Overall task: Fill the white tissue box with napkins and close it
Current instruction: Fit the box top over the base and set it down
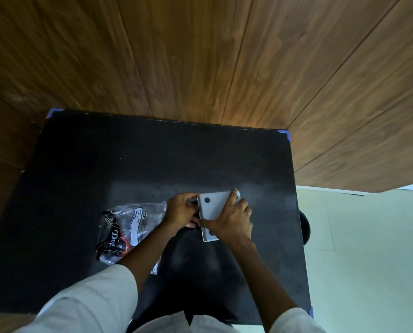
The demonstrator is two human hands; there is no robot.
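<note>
A flat white tissue box (212, 205) lies on the black table (152, 164), its upper face showing a dark round spot at two corners. My right hand (232, 218) rests flat on top of the box, fingers spread, covering its right half. The box's left edge is gripped by my left hand (181, 210), its fingers curled around the side. A clear plastic napkin packet (128, 227) with dark printing and a white label lies just left of my left hand, partly under my forearm.
The black table has blue tape at its corners (287, 135). Wood-panelled walls stand behind it and to the left. At the right, beside the table edge, are a pale floor and a dark round object (305, 228).
</note>
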